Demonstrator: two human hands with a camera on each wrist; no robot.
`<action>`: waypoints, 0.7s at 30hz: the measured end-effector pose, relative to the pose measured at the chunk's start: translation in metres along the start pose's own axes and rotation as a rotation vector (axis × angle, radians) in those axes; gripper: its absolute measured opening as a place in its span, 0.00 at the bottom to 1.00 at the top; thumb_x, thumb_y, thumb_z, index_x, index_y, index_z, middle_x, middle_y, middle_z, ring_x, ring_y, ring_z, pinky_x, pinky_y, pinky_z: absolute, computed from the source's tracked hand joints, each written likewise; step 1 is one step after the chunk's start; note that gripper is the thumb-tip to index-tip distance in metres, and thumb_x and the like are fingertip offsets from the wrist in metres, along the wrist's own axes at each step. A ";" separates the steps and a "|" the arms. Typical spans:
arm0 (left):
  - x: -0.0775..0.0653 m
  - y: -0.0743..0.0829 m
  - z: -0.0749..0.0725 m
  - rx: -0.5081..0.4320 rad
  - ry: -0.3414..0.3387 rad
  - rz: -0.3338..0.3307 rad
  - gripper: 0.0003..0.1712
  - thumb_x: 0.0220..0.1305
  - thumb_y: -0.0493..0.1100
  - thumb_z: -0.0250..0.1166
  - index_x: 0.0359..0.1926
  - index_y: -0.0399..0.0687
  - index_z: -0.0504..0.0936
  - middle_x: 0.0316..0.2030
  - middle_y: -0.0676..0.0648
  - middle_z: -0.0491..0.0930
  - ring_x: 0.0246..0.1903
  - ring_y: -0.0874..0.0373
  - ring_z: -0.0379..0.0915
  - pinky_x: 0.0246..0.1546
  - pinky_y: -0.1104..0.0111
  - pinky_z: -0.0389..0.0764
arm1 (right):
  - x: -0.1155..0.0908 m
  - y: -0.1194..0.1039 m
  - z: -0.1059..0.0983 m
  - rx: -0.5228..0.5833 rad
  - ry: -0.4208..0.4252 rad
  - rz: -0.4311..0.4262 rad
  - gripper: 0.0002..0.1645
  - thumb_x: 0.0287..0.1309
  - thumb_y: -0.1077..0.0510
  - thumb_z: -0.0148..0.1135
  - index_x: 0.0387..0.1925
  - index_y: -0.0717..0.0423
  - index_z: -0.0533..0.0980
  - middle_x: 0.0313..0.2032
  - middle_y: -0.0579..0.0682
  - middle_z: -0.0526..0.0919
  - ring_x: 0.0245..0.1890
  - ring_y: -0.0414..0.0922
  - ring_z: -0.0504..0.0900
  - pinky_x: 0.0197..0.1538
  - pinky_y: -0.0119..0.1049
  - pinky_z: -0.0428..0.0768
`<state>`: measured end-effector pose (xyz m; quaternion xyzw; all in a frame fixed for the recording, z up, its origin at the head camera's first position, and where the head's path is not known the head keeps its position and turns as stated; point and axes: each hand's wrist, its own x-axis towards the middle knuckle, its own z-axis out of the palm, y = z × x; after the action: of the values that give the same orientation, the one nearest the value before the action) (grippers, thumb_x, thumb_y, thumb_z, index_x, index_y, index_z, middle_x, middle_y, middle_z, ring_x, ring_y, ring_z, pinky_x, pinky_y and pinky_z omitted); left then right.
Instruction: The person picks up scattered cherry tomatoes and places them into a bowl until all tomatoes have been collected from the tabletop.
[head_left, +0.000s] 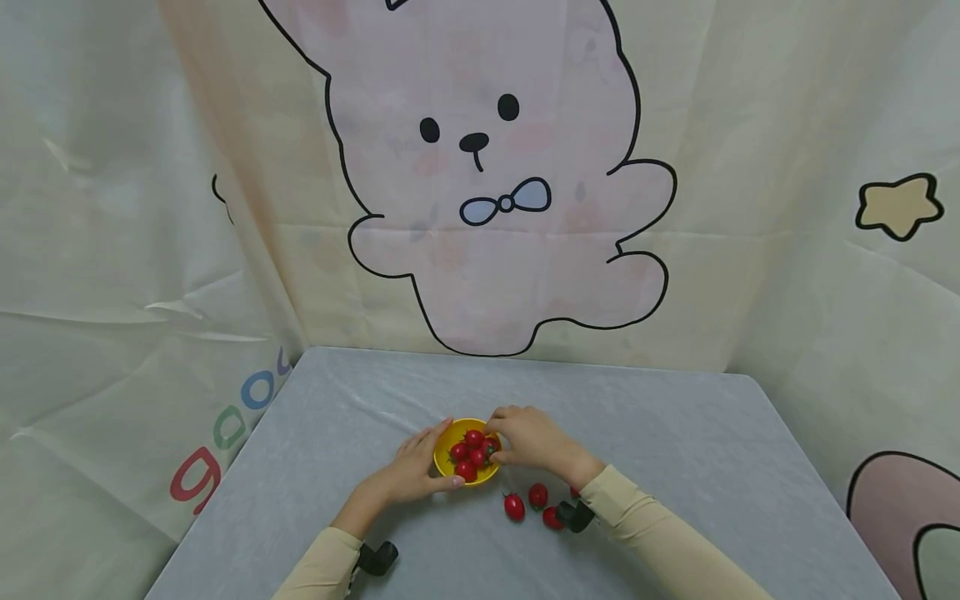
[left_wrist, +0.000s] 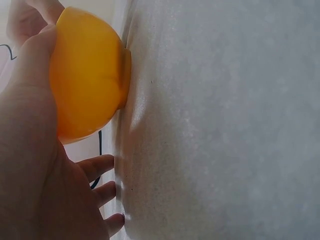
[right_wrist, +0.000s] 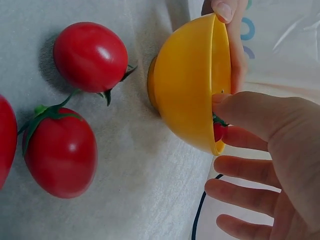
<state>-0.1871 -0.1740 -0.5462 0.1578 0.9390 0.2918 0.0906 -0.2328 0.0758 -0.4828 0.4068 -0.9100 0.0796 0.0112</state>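
A yellow bowl (head_left: 441,468) holds several red cherry tomatoes (head_left: 465,472) with green stems. My left hand (head_left: 411,472) grips the bowl from its left side, thumb at the near rim and fingers around the far side. Over the bowl's right rim, my right hand (head_left: 538,442) pinches a cherry tomato (right_wrist: 219,131) between thumb and index finger, down inside the bowl. That tomato is mostly hidden by the rim and fingers. The right hand's other fingers stretch out, apart from the bowl, in the right wrist view.
Several loose cherry tomatoes (head_left: 513,507) lie on the grey cloth-covered table (head_left: 637,417), right of the bowl and under the right forearm. Black wrist cameras (head_left: 576,516) sit on both wrists. A printed curtain (head_left: 705,275) hangs behind the table.
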 end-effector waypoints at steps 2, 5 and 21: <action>0.000 0.000 0.000 0.000 0.002 0.006 0.60 0.56 0.72 0.65 0.79 0.53 0.46 0.75 0.41 0.59 0.74 0.36 0.50 0.72 0.36 0.51 | 0.000 0.001 0.000 0.011 0.005 0.005 0.24 0.53 0.44 0.73 0.50 0.47 0.83 0.48 0.45 0.85 0.46 0.44 0.83 0.53 0.45 0.83; 0.000 0.000 -0.001 0.000 0.005 0.010 0.60 0.56 0.71 0.65 0.79 0.52 0.47 0.75 0.41 0.59 0.74 0.36 0.51 0.72 0.36 0.51 | -0.001 0.003 0.000 0.012 0.005 0.018 0.24 0.52 0.44 0.73 0.50 0.47 0.83 0.48 0.45 0.85 0.47 0.44 0.83 0.53 0.45 0.83; 0.000 0.001 0.000 -0.014 0.005 -0.013 0.60 0.55 0.70 0.66 0.79 0.54 0.46 0.75 0.42 0.58 0.75 0.37 0.50 0.72 0.36 0.50 | -0.023 0.016 -0.008 0.081 -0.019 0.074 0.22 0.55 0.47 0.72 0.50 0.49 0.83 0.48 0.47 0.85 0.48 0.47 0.83 0.53 0.47 0.83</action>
<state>-0.1870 -0.1734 -0.5456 0.1504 0.9382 0.2980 0.0912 -0.2293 0.1046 -0.4792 0.3739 -0.9204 0.1129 -0.0170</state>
